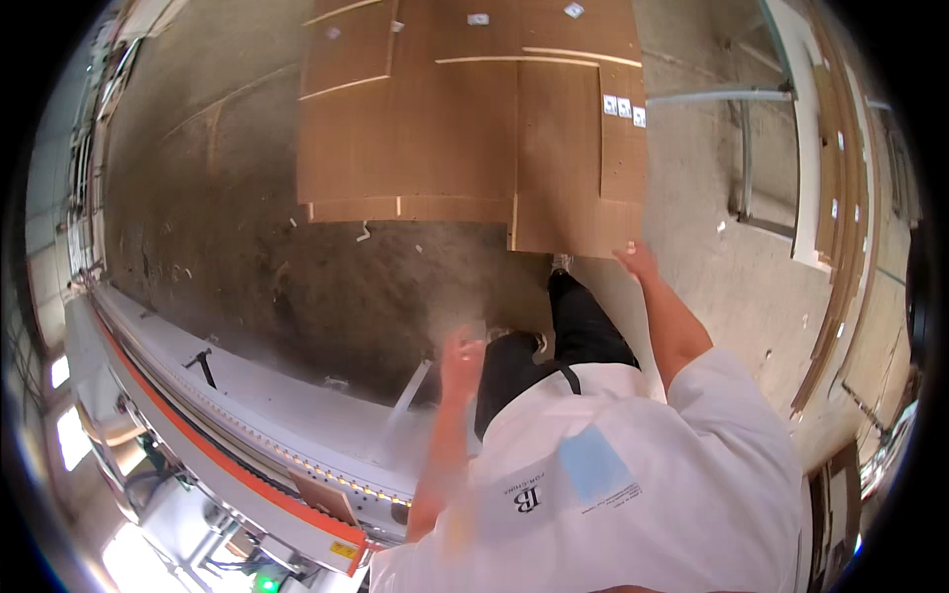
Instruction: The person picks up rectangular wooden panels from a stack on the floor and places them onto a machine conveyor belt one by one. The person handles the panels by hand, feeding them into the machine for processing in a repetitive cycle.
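Observation:
A stack of flat brown wood panels (415, 148) lies ahead of me, with narrow strips and white labels on top. At its near right corner, my right hand (638, 259) has its fingers curled against the edge of the nearest brown panel (563, 222). My left hand (462, 366) hangs away from the stack, over the floor between my legs and the long machine. Motion smears its fingers, and nothing can be made out in it.
A long machine (247, 450) with an orange rail and a light grey bed runs along the left. More long boards (835, 198) are stacked at the right beside a metal frame (746, 158). Small scraps (364, 231) lie on the concrete floor (217, 188).

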A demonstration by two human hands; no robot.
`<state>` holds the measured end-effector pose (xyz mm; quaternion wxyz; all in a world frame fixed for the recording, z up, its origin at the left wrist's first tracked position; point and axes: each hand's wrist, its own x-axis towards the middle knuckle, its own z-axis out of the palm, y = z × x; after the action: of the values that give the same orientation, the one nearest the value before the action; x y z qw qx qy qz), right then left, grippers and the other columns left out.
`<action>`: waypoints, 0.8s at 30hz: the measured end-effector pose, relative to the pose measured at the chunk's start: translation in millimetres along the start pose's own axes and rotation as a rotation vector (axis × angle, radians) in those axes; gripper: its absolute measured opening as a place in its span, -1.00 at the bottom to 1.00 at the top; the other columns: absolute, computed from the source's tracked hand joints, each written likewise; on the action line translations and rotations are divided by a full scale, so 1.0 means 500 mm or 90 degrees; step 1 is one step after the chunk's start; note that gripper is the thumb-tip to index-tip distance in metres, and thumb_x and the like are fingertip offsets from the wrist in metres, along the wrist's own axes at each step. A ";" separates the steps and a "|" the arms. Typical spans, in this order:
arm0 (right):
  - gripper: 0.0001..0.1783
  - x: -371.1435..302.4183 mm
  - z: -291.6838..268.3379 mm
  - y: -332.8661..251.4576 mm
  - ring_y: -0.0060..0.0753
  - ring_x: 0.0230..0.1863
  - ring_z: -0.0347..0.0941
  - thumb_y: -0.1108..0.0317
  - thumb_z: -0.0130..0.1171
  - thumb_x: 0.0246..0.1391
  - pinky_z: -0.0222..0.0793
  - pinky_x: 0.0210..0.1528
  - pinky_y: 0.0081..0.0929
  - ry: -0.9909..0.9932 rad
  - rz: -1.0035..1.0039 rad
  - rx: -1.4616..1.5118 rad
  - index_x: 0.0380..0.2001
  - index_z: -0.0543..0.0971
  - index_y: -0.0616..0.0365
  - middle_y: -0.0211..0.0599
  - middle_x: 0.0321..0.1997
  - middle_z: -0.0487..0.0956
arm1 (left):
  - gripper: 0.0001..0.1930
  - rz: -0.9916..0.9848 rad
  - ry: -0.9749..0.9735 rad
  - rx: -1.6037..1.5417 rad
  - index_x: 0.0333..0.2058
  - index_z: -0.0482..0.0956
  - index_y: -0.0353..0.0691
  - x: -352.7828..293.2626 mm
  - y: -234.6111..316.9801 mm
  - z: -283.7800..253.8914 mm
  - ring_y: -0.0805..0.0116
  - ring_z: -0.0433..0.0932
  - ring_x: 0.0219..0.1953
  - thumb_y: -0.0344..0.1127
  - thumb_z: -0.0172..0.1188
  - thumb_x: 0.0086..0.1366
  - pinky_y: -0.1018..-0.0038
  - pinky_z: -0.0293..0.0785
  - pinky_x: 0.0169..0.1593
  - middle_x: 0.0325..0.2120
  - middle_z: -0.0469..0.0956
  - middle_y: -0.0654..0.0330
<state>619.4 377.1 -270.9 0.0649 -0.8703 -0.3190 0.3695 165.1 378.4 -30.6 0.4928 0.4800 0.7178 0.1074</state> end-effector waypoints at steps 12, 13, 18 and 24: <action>0.28 0.323 -0.036 -0.220 -0.20 0.55 0.00 -0.26 0.49 -0.30 0.10 0.46 -0.20 0.075 0.270 -0.118 0.45 0.10 -0.05 -0.24 0.57 0.05 | -0.58 -0.143 -0.263 0.070 0.16 0.45 -0.22 0.072 -0.057 0.199 0.29 0.65 -0.14 -0.26 0.21 0.37 0.37 0.54 0.03 -0.04 0.65 0.11; 0.29 0.340 -0.023 -0.229 -0.20 0.57 -0.06 -0.25 0.50 -0.31 0.04 0.49 -0.20 0.101 0.286 -0.154 0.45 0.10 -0.07 -0.24 0.57 0.02 | -0.58 -0.147 -0.281 0.090 0.16 0.45 -0.22 0.083 -0.071 0.203 0.30 0.66 -0.14 -0.25 0.21 0.37 0.37 0.54 0.03 -0.05 0.66 0.12; 0.25 0.323 -0.005 -0.217 -0.12 0.54 -0.04 -0.18 0.56 -0.33 0.00 0.49 -0.14 0.140 0.272 -0.139 0.42 0.13 -0.17 -0.21 0.54 0.05 | -0.58 -0.137 -0.352 0.143 0.16 0.43 -0.21 0.120 -0.082 0.186 0.30 0.66 -0.13 -0.22 0.19 0.39 0.37 0.54 0.03 -0.09 0.67 0.11; 0.17 0.173 0.093 -0.115 -0.04 0.49 0.02 -0.06 0.61 -0.38 0.01 0.49 -0.10 0.186 0.266 -0.099 0.35 0.23 -0.19 -0.20 0.52 0.08 | -0.59 -0.082 -0.395 0.225 0.14 0.45 -0.21 0.236 -0.073 0.168 0.28 0.66 -0.14 -0.20 0.19 0.40 0.37 0.54 0.00 -0.14 0.67 0.10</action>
<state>603.4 468.8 -336.3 -0.0347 -0.9638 -0.1470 0.2196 205.6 426.4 -165.9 0.6023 0.5213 0.5706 -0.2000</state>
